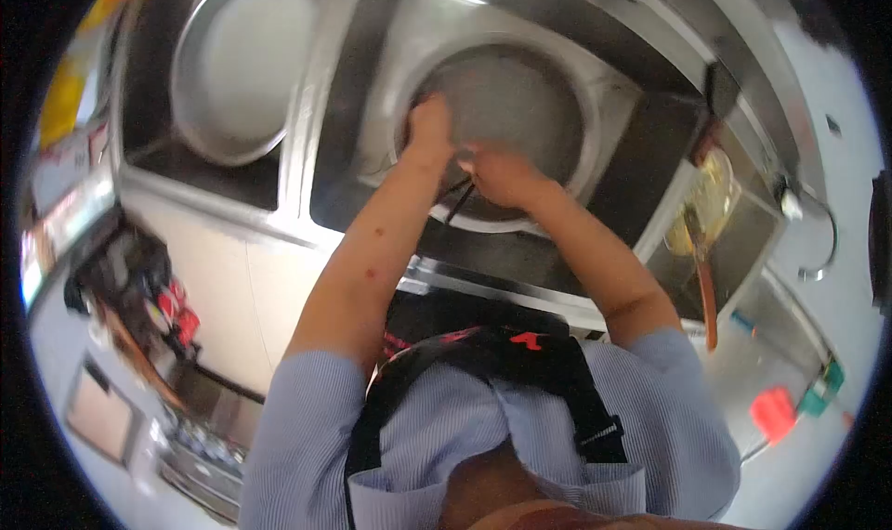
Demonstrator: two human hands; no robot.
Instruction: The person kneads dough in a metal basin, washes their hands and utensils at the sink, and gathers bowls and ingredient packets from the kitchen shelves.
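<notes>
A wide round metal basin (520,89) with a greyish inside sits in the steel sink, and both my hands are over its near left part. My left hand (430,126) is by the basin's left side, fingers curled in; what they close on is hidden. Just right of it, my right hand (502,174) is closed, its fingertips close to my left wrist. A thin dark stick-like thing (458,202) juts out below the right hand's fingers, over the basin's near rim. Its upper end is hidden by the hand, so its kind does not show.
Another sink bay on the left holds a large metal bowl (243,70) with a whitish inside. At right, a wooden-handled tool (706,293) lies across a yellowish strainer-like item (714,200). A steel divider (307,112) separates the bays. A red item (773,414) lies farther right.
</notes>
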